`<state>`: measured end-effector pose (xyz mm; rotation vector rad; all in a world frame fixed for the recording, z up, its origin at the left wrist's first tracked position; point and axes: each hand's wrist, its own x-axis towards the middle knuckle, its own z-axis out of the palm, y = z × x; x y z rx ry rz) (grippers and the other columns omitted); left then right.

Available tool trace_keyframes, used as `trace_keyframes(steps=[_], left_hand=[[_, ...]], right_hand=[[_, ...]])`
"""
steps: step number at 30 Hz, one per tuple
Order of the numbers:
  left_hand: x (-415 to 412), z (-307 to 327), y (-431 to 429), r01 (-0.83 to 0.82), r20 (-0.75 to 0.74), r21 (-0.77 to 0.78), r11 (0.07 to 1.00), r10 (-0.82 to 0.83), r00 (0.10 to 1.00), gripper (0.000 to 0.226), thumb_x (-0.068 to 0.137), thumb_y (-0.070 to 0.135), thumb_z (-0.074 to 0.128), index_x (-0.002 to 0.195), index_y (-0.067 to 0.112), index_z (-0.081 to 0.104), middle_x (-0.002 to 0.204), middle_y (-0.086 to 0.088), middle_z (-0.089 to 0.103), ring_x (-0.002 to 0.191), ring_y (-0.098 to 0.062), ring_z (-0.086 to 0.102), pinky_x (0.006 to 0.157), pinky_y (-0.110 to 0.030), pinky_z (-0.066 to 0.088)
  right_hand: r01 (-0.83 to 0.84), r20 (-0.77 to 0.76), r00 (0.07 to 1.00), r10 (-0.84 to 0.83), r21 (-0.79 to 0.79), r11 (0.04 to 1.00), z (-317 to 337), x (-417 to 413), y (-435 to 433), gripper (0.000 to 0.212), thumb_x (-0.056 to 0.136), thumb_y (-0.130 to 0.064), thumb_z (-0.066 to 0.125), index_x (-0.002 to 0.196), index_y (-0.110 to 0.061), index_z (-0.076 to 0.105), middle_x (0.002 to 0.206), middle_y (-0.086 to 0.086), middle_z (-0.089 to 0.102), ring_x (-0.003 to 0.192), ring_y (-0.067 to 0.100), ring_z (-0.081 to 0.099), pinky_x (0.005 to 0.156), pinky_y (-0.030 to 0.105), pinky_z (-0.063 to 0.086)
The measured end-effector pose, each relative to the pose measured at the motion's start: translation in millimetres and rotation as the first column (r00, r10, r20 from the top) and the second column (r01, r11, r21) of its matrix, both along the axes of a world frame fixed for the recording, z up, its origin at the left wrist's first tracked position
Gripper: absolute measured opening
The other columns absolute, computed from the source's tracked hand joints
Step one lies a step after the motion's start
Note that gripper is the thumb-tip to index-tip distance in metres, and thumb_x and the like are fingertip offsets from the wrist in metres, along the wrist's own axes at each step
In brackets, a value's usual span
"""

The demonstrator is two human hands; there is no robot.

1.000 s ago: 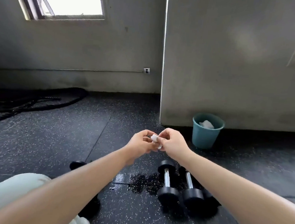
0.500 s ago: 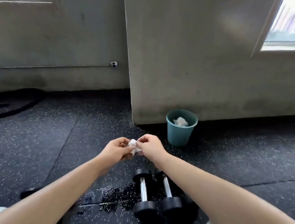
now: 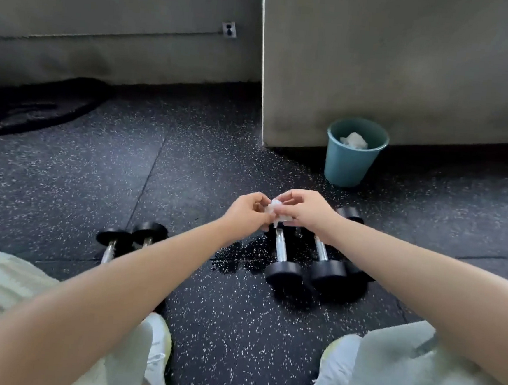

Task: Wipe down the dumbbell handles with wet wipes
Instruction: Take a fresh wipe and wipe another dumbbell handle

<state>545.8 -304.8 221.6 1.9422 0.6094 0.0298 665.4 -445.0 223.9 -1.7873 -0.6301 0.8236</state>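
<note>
Hands meet fingertip to fingertip, left hand (image 3: 246,211) and right hand (image 3: 309,212) both pinching a crumpled wet wipe (image 3: 275,210) | dumbbell pair (image 3: 283,273) lies just below them, handles (image 3: 281,249) pointing away from the body (right hand judged nearer) | second pair (image 3: 114,238) well left.

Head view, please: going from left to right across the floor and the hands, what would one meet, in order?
Black battle rope → pair of dumbbells → left hand → wet wipe → right hand.
</note>
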Motion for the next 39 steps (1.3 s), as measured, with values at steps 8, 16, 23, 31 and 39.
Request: trace_keyframes(steps=[8, 16, 23, 31, 39], left_hand=[[-3.1, -109.7, -14.8, 0.28, -0.411, 0.239, 0.93, -0.164, 0.897, 0.055, 0.083, 0.041, 0.081, 0.131, 0.025, 0.058, 0.107, 0.004, 0.068, 0.094, -0.018, 0.067, 0.088, -0.037, 0.056], [14.3, -192.9, -10.5, 0.392, -0.431, 0.342, 0.854, -0.228, 0.873, 0.077, 0.076, 0.051, 0.086, 0.142, 0.031, 0.052, 0.133, 0.002, 0.054, 0.123, -0.022, 0.053, 0.1, -0.043, 0.05], [28.0, -241.4, -1.6, 0.344, -0.368, 0.377, 0.86, -0.201, 0.908, 0.048, 0.081, 0.051, 0.08, 0.117, 0.029, 0.058, 0.106, 0.007, 0.057, 0.1, -0.021, 0.062, 0.083, -0.042, 0.052], [34.7, -256.3, -3.4, 0.28, -0.253, 0.367, 0.887, -0.194, 0.948, 0.038, 0.083, 0.045, 0.08, 0.107, 0.029, 0.057, 0.1, 0.011, 0.054, 0.095, -0.014, 0.053, 0.072, -0.034, 0.041], [36.8, -252.5, -4.0, 0.263, -0.276, 0.314, 0.912, -0.178, 0.945, 0.035, 0.08, 0.043, 0.083, 0.102, 0.034, 0.056, 0.098, 0.012, 0.058, 0.09, -0.016, 0.06, 0.072, -0.037, 0.043]], right_hand=[[0.28, 0.424, 0.898, -0.116, -0.346, 0.895, -91.7, 63.5, -76.6, 0.007, 0.076, -0.034, 0.074, 0.082, -0.033, 0.07, 0.077, -0.009, 0.07, 0.075, 0.012, 0.066, 0.072, 0.032, 0.053], [0.32, 0.35, 0.912, -0.214, -0.283, 0.904, -195.3, 60.6, -3.4, 0.021, 0.087, -0.017, 0.064, 0.079, -0.036, 0.071, 0.09, -0.014, 0.065, 0.084, 0.006, 0.064, 0.067, 0.02, 0.044], [0.292, 0.459, 0.877, -0.145, -0.268, 0.918, -254.5, 70.9, 58.4, 0.016, 0.092, -0.017, 0.06, 0.096, -0.025, 0.073, 0.108, -0.007, 0.058, 0.091, 0.011, 0.059, 0.079, 0.028, 0.047], [0.187, 0.619, 0.778, 0.105, -0.388, 0.903, -290.4, 70.9, 78.3, 0.02, 0.099, -0.023, 0.06, 0.102, -0.023, 0.079, 0.105, -0.006, 0.058, 0.094, 0.017, 0.055, 0.075, 0.037, 0.05], [0.202, 0.676, 0.713, 0.187, -0.452, 0.869, -293.4, 50.1, 68.1, 0.018, 0.097, -0.022, 0.06, 0.095, -0.019, 0.078, 0.095, -0.001, 0.051, 0.086, 0.021, 0.05, 0.064, 0.036, 0.047]])
